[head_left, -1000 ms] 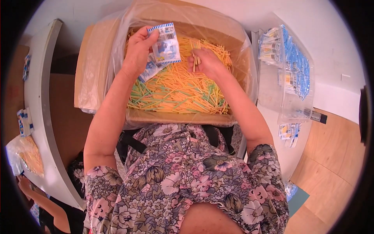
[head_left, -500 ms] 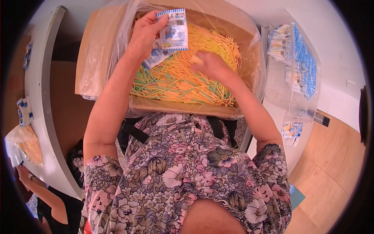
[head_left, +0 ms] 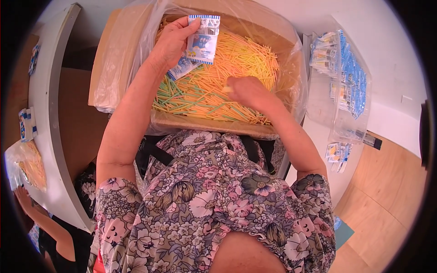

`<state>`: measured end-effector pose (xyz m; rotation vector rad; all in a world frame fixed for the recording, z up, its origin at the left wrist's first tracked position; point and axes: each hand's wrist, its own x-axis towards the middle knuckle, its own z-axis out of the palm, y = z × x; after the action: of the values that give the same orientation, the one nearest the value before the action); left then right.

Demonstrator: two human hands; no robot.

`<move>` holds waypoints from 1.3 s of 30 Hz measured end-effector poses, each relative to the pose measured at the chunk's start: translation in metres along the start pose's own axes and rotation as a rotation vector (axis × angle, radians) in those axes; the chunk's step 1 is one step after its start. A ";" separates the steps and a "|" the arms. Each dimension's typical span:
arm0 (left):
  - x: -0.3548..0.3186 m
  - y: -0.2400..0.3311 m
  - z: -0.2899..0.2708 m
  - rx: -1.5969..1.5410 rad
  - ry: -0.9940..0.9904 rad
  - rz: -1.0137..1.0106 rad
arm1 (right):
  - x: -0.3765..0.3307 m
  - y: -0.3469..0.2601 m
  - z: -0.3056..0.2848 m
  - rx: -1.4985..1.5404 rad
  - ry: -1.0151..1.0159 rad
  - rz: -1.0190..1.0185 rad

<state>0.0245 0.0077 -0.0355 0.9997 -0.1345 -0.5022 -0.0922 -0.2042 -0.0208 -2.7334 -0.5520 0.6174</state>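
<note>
A cardboard box lined with clear plastic sits before me, full of thin orange, yellow and green sticks. My left hand holds a small blue-and-white printed packet upright above the sticks, with a second packet tucked under it. My right hand rests down in the sticks, fingers curled around a few of them.
A clear bag of blue-and-white packets lies on the white table at the right, with a few loose packets nearer me. Another person's arm and a bag of orange sticks show at the lower left.
My right hand has dropped from near the packet down into the sticks. My left hand has kept the packet raised and shifted slightly up and right.
</note>
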 end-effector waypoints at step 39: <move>-0.017 -0.019 0.021 0.630 -0.254 0.027 | 0.030 -0.036 -0.035 1.384 0.960 -0.071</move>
<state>-0.0042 -0.0086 -0.0381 1.5415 -0.5575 -0.5749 -0.0618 -0.1667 0.0116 -1.3653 0.0757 -0.3210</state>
